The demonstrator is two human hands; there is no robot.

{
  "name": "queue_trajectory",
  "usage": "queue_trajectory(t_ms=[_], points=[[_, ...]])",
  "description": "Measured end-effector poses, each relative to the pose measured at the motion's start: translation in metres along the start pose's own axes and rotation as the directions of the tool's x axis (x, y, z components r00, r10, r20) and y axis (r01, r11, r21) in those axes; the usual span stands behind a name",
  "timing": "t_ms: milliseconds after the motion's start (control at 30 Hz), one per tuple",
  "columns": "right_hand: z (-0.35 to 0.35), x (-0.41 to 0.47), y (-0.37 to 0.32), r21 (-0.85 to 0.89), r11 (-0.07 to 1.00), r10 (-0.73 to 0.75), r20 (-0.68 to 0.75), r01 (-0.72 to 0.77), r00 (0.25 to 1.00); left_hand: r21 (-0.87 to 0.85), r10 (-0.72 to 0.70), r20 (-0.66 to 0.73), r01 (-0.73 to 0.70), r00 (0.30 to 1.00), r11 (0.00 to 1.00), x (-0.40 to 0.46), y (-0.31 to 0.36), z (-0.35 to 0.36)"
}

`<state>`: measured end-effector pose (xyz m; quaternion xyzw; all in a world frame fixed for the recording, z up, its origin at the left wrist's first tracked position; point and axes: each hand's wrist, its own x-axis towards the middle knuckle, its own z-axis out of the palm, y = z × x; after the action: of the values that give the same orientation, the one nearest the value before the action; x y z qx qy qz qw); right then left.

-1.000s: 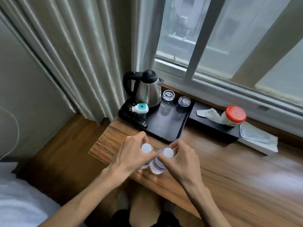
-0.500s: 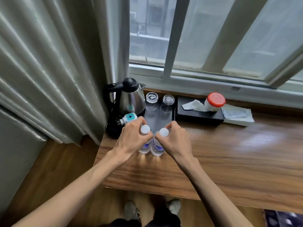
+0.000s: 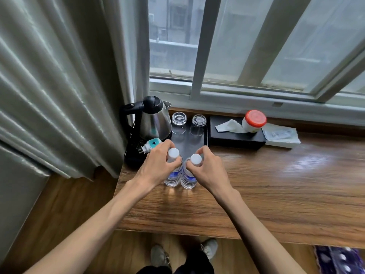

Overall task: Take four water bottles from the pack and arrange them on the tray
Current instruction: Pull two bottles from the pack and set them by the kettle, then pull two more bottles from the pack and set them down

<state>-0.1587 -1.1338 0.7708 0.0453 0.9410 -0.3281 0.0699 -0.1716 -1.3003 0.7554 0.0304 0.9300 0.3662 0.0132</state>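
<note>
Wooden desk (image 3: 256,194) carries both clear bottles upright and side by side, their bases just in front of the black tray (image 3: 189,149). I have my left hand (image 3: 158,167) pinched around the neck of the left bottle (image 3: 173,175), fingers closed under its white cap. My right hand (image 3: 207,171) grips the right bottle (image 3: 188,178) the same way.

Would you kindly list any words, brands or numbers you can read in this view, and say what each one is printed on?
No text here is legible.
Left water bottle: blue label, print too blurred to read.
Right water bottle: blue label, print too blurred to read.
Paper sheet beside the black tissue box: faint marks, too small to read.
Teal and white plug on the tray: a small symbol only, no words.
</note>
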Motion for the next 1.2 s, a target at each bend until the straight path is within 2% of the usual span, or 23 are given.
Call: queue_trajectory(t_ms=[100,333,467,600,700,833,967,1100,1200], points=[[0.003,-0.002,0.004,0.017,1.000,-0.017,-0.041,0.017,0.999,0.036,-0.007,0.008,0.006,1.000,0.999,0.000,0.001,-0.001],[0.000,-0.010,0.010,0.002,0.999,-0.051,-0.097,0.052,0.994,0.280,0.033,0.008,-0.034,0.999,0.959,-0.007,0.009,-0.006],[-0.007,-0.020,0.014,0.025,0.996,-0.079,-0.109,0.082,0.991,0.361,0.008,-0.031,0.003,1.000,0.932,-0.016,0.023,-0.011],[-0.026,-0.029,0.024,0.078,0.993,-0.084,-0.095,0.091,0.992,0.320,0.028,-0.141,0.018,0.990,0.947,-0.026,0.048,-0.014],[-0.051,-0.039,0.044,0.104,0.990,-0.082,-0.112,0.094,0.990,0.299,0.087,-0.139,-0.042,0.986,0.953,-0.033,0.084,-0.002],[-0.095,-0.054,0.094,0.135,0.988,-0.058,-0.151,0.079,0.987,0.270,0.157,-0.043,-0.140,0.987,0.953,-0.034,0.137,0.043],[-0.146,-0.079,0.173,0.147,0.989,0.004,-0.178,0.022,0.984,0.219,0.196,0.116,-0.217,0.974,0.951,-0.035,0.195,0.109],[-0.195,-0.113,0.258,0.191,0.976,0.145,-0.197,-0.107,0.970,0.176,0.254,0.277,-0.308,0.927,0.935,-0.041,0.254,0.182],[-0.227,-0.144,0.317,0.233,0.949,0.267,-0.243,-0.211,0.933,0.154,0.315,0.391,-0.398,0.865,0.904,-0.047,0.296,0.235]])
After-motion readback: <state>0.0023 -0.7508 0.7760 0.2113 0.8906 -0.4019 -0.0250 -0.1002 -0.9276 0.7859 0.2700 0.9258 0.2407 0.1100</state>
